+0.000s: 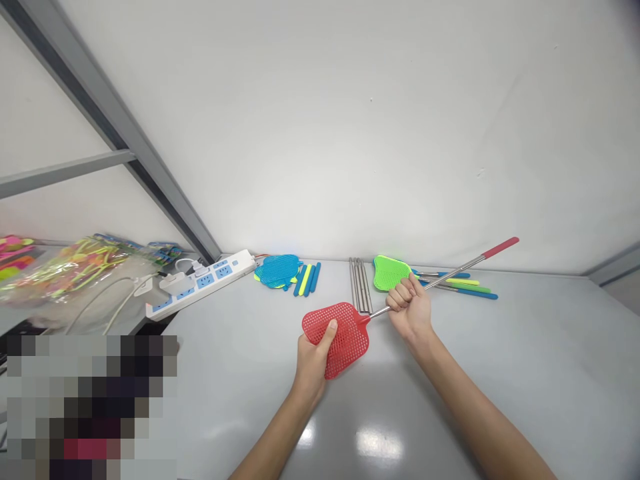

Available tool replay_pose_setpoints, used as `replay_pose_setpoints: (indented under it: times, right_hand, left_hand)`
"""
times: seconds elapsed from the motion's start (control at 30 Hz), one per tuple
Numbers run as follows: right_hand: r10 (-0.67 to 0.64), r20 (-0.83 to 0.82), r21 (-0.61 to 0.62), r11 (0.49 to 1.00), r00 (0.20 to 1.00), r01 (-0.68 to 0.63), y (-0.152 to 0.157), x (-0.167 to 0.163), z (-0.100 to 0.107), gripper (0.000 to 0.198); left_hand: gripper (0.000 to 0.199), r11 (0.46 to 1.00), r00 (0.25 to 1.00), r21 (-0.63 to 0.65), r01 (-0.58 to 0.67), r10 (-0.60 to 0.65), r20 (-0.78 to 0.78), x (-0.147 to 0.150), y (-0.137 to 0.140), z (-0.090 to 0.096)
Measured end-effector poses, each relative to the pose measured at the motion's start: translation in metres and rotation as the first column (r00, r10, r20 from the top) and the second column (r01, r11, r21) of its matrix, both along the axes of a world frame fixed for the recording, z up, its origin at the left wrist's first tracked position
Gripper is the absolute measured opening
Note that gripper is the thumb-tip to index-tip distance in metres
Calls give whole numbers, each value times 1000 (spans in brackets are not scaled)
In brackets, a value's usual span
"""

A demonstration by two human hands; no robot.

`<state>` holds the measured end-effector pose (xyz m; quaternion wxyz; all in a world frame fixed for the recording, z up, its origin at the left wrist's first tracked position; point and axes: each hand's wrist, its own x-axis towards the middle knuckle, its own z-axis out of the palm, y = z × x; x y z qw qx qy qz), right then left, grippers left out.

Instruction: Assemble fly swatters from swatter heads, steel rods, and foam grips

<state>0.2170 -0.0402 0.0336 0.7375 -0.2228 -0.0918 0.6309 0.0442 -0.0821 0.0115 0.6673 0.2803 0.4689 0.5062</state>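
Left hand (311, 363) pinches a red swatter (351, 333) by its mesh, thumb on top, underside fingers hard to make out | Right hand (410, 307) curls closed around its shaft | Red swatter in front of metal rods (359, 287); green swatter (391, 274) right of them

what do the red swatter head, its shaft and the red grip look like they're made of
Red swatter head: probably plastic, fairly matte; the regular grid of small holes looks moulded. Shaft: likely polished metal, given its silvery shine. Red grip: plain and even in colour, so plastic, rubber or foam; too small to tell.
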Motion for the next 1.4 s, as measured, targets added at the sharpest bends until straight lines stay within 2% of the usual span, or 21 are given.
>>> replay_pose_setpoints:
  times: [0.13, 0.47, 0.67, 0.8, 0.97, 1.13, 1.23, 1.4]
  right_hand:
    - [-8, -28, -3, 1000, 1000, 8, 0, 0, 0, 39]
    - [0, 23, 9, 1000, 1000, -1, 0, 0, -1, 40]
    - [11, 53, 37, 999, 999, -13, -1, 0, -1, 39]
    - [15, 18, 21, 1000, 1000, -15, -2, 0, -1, 38]
    - [117, -4, 34, 993, 993, -117, -1, 4, 7, 35]
    - [200, 41, 58, 978, 979, -202, 2, 13, 17, 27]
    - [187, 54, 72, 979, 981, -190, 3, 20, 21, 22]
    - [67, 56, 131, 989, 996, -74, 4, 40, 28, 17]
  left_hand:
    - [29, 1000, 1000, -7, -11, 11, -10, 0, 0, 0]
    - [28, 1000, 999, -8, 7, -7, 31, -1, 1, 1]
    - [33, 1000, 998, -9, 11, -10, 57, -3, 2, 1]
    - [36, 1000, 997, -7, 17, -17, 71, -4, 4, -1]
    - [33, 999, 991, 21, 36, -39, 129, -7, 8, 2]
    - [31, 997, 985, 63, 36, -47, 167, -5, 9, 7]
    - [33, 996, 984, 84, 18, -33, 176, -6, 10, 7]
    - [34, 995, 982, 105, 0, -20, 186, -10, 13, 3]
